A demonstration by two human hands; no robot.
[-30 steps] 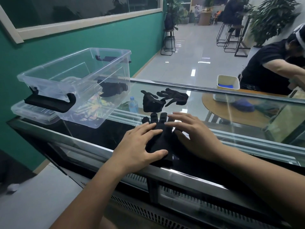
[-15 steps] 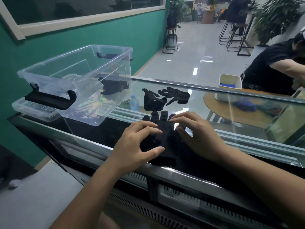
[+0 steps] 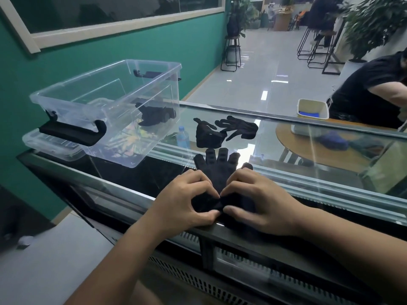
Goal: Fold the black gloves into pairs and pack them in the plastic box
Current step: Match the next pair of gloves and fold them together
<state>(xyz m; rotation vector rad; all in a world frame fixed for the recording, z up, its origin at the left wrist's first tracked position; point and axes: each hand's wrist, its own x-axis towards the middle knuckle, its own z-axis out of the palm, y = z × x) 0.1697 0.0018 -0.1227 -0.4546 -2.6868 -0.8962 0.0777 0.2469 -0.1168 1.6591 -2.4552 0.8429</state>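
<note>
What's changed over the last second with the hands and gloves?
The left hand and right hand slid back along the glove toward its cuff, curling from flat pressing into a pinch there. The glove, the two loose gloves behind it and the plastic box stayed put.

Left hand (image 3: 187, 201) and right hand (image 3: 259, 203) side by side, forearms extended, fingers curled, thumbs and fingertips pinching black glove (image 3: 217, 170)

Left hand (image 3: 185, 203), right hand (image 3: 262, 203) bare; forearms bare; nails seemingly short.
</note>
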